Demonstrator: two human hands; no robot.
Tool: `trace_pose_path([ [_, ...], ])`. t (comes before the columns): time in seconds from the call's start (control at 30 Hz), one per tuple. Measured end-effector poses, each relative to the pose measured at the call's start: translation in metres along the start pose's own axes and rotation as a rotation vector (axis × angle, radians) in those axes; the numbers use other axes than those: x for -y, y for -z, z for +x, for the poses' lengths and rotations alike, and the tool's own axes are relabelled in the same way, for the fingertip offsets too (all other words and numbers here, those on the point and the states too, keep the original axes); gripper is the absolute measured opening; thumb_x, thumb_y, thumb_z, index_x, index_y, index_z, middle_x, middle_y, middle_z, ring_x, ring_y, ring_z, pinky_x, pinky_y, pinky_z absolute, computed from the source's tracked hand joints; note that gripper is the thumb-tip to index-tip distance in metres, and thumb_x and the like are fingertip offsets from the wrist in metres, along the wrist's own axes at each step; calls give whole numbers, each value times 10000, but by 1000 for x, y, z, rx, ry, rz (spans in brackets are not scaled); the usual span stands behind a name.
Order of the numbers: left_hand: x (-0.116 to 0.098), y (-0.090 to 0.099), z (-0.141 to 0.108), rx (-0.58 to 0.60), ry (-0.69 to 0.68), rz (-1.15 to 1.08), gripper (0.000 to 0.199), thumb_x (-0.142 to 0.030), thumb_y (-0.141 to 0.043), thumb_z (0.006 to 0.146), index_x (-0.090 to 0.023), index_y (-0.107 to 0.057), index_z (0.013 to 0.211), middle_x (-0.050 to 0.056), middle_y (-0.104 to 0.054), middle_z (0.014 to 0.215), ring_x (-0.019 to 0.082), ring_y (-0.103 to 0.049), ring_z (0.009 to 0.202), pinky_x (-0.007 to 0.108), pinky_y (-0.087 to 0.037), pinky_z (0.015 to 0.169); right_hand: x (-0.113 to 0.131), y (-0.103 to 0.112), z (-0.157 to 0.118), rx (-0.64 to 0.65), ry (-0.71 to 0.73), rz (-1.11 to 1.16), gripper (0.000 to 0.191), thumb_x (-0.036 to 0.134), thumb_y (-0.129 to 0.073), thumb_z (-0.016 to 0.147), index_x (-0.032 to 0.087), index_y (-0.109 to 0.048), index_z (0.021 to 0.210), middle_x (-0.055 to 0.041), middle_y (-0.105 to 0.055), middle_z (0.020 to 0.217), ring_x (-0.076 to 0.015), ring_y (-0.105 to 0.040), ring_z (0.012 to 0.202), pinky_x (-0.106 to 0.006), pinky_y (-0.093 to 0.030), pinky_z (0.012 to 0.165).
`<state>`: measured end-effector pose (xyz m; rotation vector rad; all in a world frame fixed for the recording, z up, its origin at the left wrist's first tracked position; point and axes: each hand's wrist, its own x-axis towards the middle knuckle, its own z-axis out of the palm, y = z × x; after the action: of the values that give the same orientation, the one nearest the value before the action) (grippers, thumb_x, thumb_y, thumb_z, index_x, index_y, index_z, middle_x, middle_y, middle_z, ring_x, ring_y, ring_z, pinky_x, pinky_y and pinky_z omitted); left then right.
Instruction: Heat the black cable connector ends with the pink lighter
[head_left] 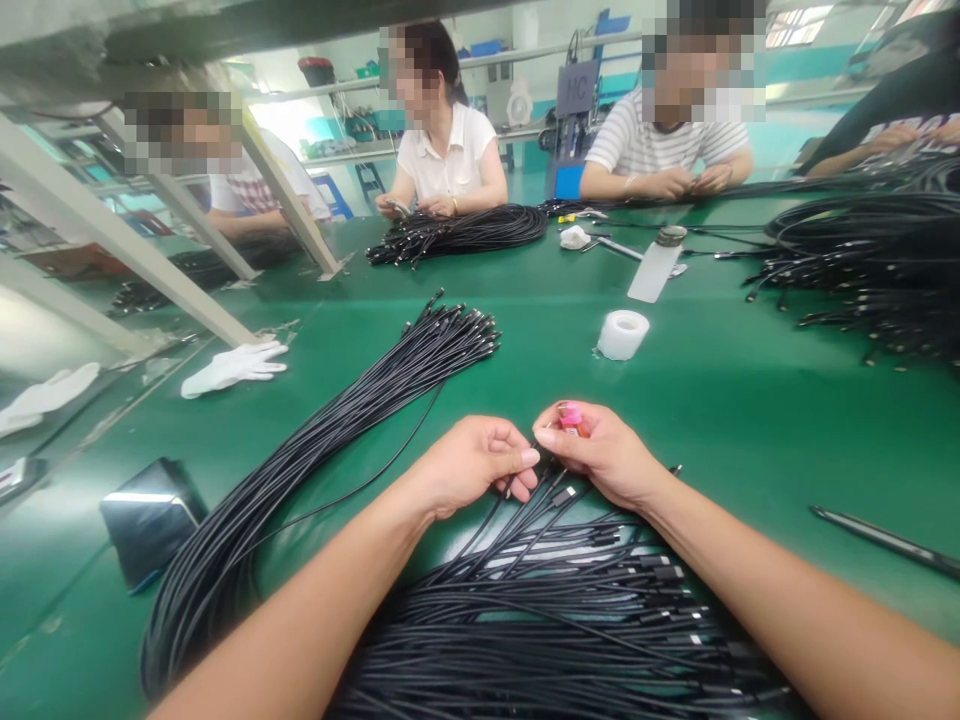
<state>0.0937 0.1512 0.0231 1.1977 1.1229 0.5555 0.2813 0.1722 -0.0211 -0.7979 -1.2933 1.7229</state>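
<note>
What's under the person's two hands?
A pile of black cables with connector ends lies on the green table top. Directly beneath the left hand and right hand, the cables are covered and cannot be seen.

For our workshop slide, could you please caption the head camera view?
Bare right hand grips a small pink-capped object beside the left hand, above black cables on a green workbench.

Head camera facing forward, down, close above black cables [555, 620].

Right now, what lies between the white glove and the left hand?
In the head view, a bundle of black cables lies between the white glove and the left hand.
</note>
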Motion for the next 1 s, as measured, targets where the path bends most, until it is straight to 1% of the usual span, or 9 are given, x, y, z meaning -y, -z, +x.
trace_pose_path([
  [0.23, 4, 1, 1, -4, -3, 46, 204, -325, -664, 825, -128, -621, 797, 49, -714, 705, 129, -657, 594, 222, -432, 569, 3, 1, 4, -218, 2, 210, 283, 371, -759, 779, 150, -583, 760, 62, -439, 588, -33, -303, 436, -222, -119, 422],
  [0.4, 0, -2, -2, -6, -211, 502, 200, -342, -630, 858, -178, -745, 855, 36, -749, 892, 169, -664, 841, 268, -464, 774, -1, 3, 7, -369, 88, 180, 282, 382, -757, 779, 141, -610, 764, 45, -480, 596, -33, -331, 433, -214, -175, 424],
  [0.47, -3, 2, -2, -74, -261, 661, 177, -306, -608, 873, -202, -751, 887, 18, -743, 934, 170, -653, 874, 270, -457, 797, -2, 3, 7, -423, 125, 123, 283, 404, -739, 793, 145, -627, 782, 37, -497, 612, -41, -342, 443, -213, -205, 429],
  [0.57, -3, 17, 2, -322, -264, 826, 132, -198, -609, 848, -189, -732, 893, 29, -721, 903, 174, -639, 825, 282, -460, 761, 1, 0, 4, -432, 153, -94, 299, 454, -669, 845, 156, -655, 831, 16, -541, 660, -64, -384, 479, -222, -274, 453],
  [0.63, 0, 26, 5, -487, -269, 896, 123, -140, -608, 821, -162, -717, 873, 53, -698, 864, 186, -627, 801, 302, -461, 757, 6, -4, 0, -379, 150, -321, 314, 476, -601, 890, 170, -670, 881, -5, -590, 710, -93, -451, 534, -238, -350, 509],
  [0.7, 4, 30, 8, -547, -273, 915, 109, -134, -614, 811, -156, -708, 860, 60, -685, 846, 191, -620, 795, 312, -466, 763, 12, -10, -5, -262, 164, -546, 313, 471, -535, 930, 190, -672, 927, -23, -637, 777, -134, -536, 649, -263, -419, 622],
  [0.8, 5, 31, 9, -588, -309, 937, 74, -170, -642, 808, -179, -702, 851, 41, -687, 862, 177, -625, 842, 290, -478, 803, 21, -19, -12, 39, 197, -785, 291, 433, -466, 967, 216, -660, 961, -36, -673, 898, -178, -589, 829, -297, -433, 785],
  [0.9, -9, 45, -1, -703, -327, 945, 115, -191, -638, 819, -180, -690, 921, 46, -697, 941, 169, -632, 898, 277, -487, 833, 25, -25, -17, 327, 160, -941, 310, 401, -407, 985, 224, -649, 902, -34, -675, 851, -183, -583, 767, -299, -429, 743],
  [1.0, -39, 77, -37, -849, -332, 943, 172, -238, -578, 868, -163, -663, 998, 69, -703, 999, 171, -641, 915, 294, -492, 853, 26, -25, -22, 463, 104, -1019, 346, 402, -381, 984, 226, -607, 790, -27, -643, 735, -176, -540, 653, -279, -406, 631],
])
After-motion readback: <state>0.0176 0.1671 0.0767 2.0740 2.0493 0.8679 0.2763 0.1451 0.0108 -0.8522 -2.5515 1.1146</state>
